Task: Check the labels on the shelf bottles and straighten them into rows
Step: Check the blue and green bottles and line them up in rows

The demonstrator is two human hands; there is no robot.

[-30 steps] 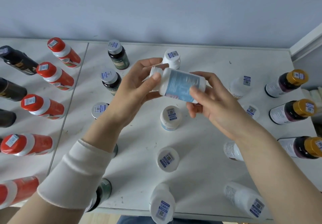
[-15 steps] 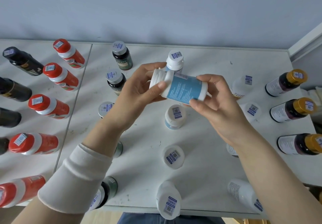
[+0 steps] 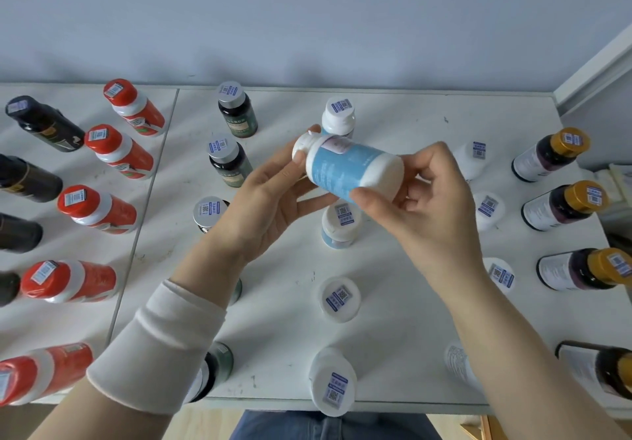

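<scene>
A white bottle with a light blue label is held on its side above the white shelf, cap pointing left. My left hand grips its cap end, thumb on the neck. My right hand holds its base end between thumb and curled fingers. Beneath it stand white bottles of the same kind in a column: one at the back, one under the held bottle, another nearer and one at the front edge.
Red-capped bottles and black bottles stand in columns at left. Dark green bottles with silver caps run down left of centre. White bottles and gold-capped dark bottles stand at right. A wall rises behind.
Both hands have turned the blue-label bottle about its axis and tilted it, so a different part of the label faces up. The view has shifted slightly.
</scene>
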